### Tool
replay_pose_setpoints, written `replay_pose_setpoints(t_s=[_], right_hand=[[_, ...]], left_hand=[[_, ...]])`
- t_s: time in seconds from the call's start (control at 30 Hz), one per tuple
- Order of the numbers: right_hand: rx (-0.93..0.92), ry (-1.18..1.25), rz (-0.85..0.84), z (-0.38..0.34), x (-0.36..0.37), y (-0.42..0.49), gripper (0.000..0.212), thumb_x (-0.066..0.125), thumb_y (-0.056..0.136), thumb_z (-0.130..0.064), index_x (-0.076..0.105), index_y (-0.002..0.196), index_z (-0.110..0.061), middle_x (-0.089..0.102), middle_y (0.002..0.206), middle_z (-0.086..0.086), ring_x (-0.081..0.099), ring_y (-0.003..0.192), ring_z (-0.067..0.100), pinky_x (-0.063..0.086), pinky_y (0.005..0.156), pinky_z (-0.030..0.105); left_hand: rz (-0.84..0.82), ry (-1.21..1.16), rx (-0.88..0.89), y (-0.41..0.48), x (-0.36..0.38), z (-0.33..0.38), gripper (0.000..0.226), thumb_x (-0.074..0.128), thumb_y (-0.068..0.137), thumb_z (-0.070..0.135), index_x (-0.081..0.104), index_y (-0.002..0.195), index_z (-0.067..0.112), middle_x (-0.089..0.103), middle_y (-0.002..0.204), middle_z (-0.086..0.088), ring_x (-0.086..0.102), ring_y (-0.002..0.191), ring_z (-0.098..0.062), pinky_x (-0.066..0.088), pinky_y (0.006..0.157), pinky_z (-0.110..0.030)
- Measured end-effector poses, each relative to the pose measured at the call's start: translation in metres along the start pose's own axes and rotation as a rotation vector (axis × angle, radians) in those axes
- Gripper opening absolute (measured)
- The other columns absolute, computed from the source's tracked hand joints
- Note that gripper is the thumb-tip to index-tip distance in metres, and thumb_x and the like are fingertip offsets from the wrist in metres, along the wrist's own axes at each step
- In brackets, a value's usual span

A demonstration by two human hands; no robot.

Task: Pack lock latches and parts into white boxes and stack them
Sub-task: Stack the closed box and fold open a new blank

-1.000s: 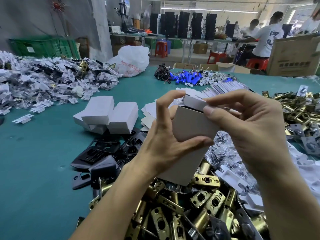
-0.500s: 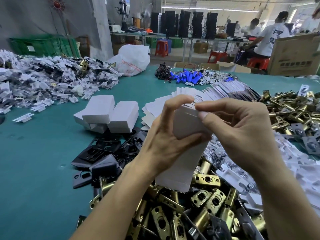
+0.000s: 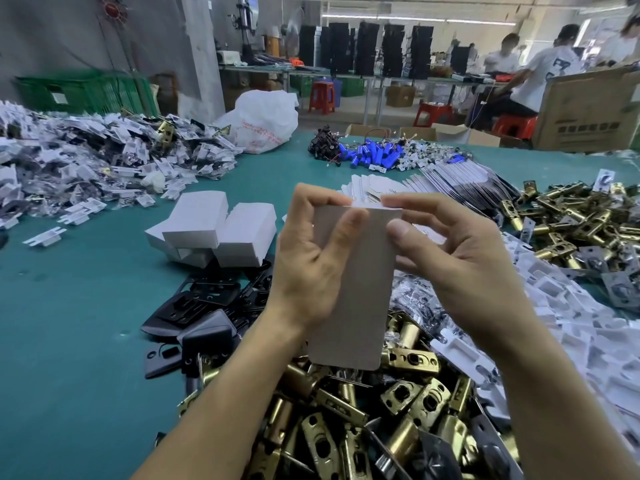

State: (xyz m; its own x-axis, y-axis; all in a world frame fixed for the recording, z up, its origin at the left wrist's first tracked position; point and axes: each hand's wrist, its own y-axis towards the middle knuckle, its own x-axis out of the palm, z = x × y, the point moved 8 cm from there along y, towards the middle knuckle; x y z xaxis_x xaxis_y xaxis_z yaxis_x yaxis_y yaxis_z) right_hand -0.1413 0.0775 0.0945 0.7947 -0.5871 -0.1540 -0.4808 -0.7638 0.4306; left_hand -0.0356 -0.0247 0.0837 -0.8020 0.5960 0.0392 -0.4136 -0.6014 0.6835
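One white box point(image 3: 356, 289), pinched by two hands (left hand point(image 3: 308, 261), right hand point(image 3: 464, 268))

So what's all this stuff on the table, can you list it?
box: one, white, held up, centre
closed boxes: a few, white, on the table, left
latches: two heaps, brass, nearest and far right
plates: pile, black, left of the near latches
bagged parts: heap, white, far left
flat cartons: row, white, behind the box
trays: heap, white, right
cells: pile, blue, far middle
table: one, green, under everything
left hand: grips the box
right hand: fingers pinch its top
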Motion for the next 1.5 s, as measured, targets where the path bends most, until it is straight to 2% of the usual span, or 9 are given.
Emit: replay_pose_setpoints(t_s=[0.23, 0.37, 0.5, 0.7, 0.9, 1.07, 1.17, 1.33, 1.5], right_hand=[[-0.142, 0.006, 0.042, -0.012, -0.008, -0.002, 0.029, 0.071, 0.079, -0.021, 0.066, 0.108, -0.025, 0.074, 0.095, -0.001, 0.074, 0.084, 0.020, 0.062, 0.076, 0.040], [-0.292, -0.136, 0.171, -0.019, -0.019, -0.003, 0.053, 0.076, 0.082, -0.013, 0.054, 0.126, -0.032, 0.069, 0.104, -0.011, 0.069, 0.098, 0.012, 0.056, 0.085, 0.027], [-0.392, -0.322, 0.063, -0.021, -0.009, -0.004, 0.058, 0.076, 0.081, -0.012, 0.050, 0.132, -0.024, 0.063, 0.123, -0.011, 0.063, 0.115, 0.009, 0.055, 0.094, 0.030], [-0.409, -0.372, -0.088, -0.014, 0.021, -0.008, 0.069, 0.075, 0.075, 0.006, 0.051, 0.130, -0.028, 0.067, 0.119, -0.009, 0.063, 0.111, -0.002, 0.049, 0.089, 0.013], [-0.160, -0.553, 0.262, 0.006, -0.018, -0.002, 0.066, 0.081, 0.078, -0.024, 0.046, 0.134, -0.034, 0.047, 0.128, -0.012, 0.046, 0.126, 0.010, 0.036, 0.108, 0.028], [0.099, -0.040, 0.255, 0.035, -0.031, -0.001, 0.038, 0.078, 0.081, -0.025, 0.058, 0.112, -0.033, 0.071, 0.104, -0.010, 0.071, 0.093, 0.012, 0.060, 0.077, 0.030], [0.012, 0.076, 0.279, 0.028, -0.032, 0.001, 0.026, 0.072, 0.087, -0.010, 0.063, 0.097, -0.033, 0.074, 0.093, -0.007, 0.072, 0.089, 0.016, 0.061, 0.072, 0.030], [-0.043, 0.070, 0.252, 0.019, -0.043, 0.001, 0.027, 0.069, 0.084, 0.002, 0.067, 0.093, -0.024, 0.074, 0.088, -0.003, 0.069, 0.086, 0.010, 0.057, 0.079, 0.024], [-0.053, 0.136, 0.048, 0.010, -0.027, 0.002, 0.026, 0.076, 0.074, 0.004, 0.064, 0.085, -0.016, 0.068, 0.117, 0.001, 0.063, 0.111, 0.013, 0.053, 0.097, 0.037]], left_hand=[[-0.016, 0.033, -0.026, 0.003, 0.000, 0.001, 0.007, 0.052, 0.100, 0.042, 0.055, 0.104, 0.037, 0.061, 0.088, 0.010, 0.058, 0.071, -0.014, 0.053, 0.055, -0.046], [0.025, 0.224, -0.219, 0.007, -0.010, -0.005, 0.025, 0.055, 0.088, 0.055, 0.053, 0.112, 0.047, 0.059, 0.117, 0.011, 0.061, 0.105, -0.007, 0.058, 0.087, -0.042], [-0.122, -0.101, -0.583, 0.002, 0.000, -0.023, 0.062, 0.063, 0.068, 0.074, 0.057, 0.116, 0.036, 0.073, 0.101, 0.011, 0.073, 0.093, -0.014, 0.062, 0.076, -0.043], [-0.320, -0.035, -0.691, -0.014, 0.008, -0.040, 0.069, 0.086, 0.062, 0.039, 0.061, 0.125, 0.026, 0.071, 0.112, -0.005, 0.072, 0.097, -0.020, 0.060, 0.088, -0.052], [0.019, -0.355, -0.828, -0.010, -0.010, -0.058, 0.034, 0.079, 0.070, 0.026, 0.065, 0.096, 0.009, 0.059, 0.093, -0.013, 0.064, 0.072, -0.021, 0.062, 0.073, -0.037], [0.054, -0.602, -0.966, -0.018, -0.005, -0.064, 0.058, 0.073, 0.061, 0.030, 0.062, 0.112, 0.005, 0.062, 0.094, -0.017, 0.063, 0.089, -0.033, 0.063, 0.077, -0.046], [-0.065, -0.621, -1.018, -0.022, -0.001, -0.065, 0.067, 0.073, 0.064, 0.028, 0.060, 0.126, 0.005, 0.060, 0.103, -0.019, 0.063, 0.095, -0.038, 0.058, 0.085, -0.050], [-0.474, -0.241, -0.873, -0.021, -0.004, -0.059, 0.049, 0.081, 0.054, 0.029, 0.078, 0.101, 0.017, 0.074, 0.107, -0.004, 0.066, 0.102, -0.023, 0.055, 0.093, -0.041], [-0.814, -0.015, -0.668, -0.033, 0.016, -0.047, 0.070, 0.085, 0.060, 0.038, 0.059, 0.125, 0.043, 0.068, 0.110, 0.015, 0.064, 0.094, -0.005, 0.051, 0.069, -0.019]])
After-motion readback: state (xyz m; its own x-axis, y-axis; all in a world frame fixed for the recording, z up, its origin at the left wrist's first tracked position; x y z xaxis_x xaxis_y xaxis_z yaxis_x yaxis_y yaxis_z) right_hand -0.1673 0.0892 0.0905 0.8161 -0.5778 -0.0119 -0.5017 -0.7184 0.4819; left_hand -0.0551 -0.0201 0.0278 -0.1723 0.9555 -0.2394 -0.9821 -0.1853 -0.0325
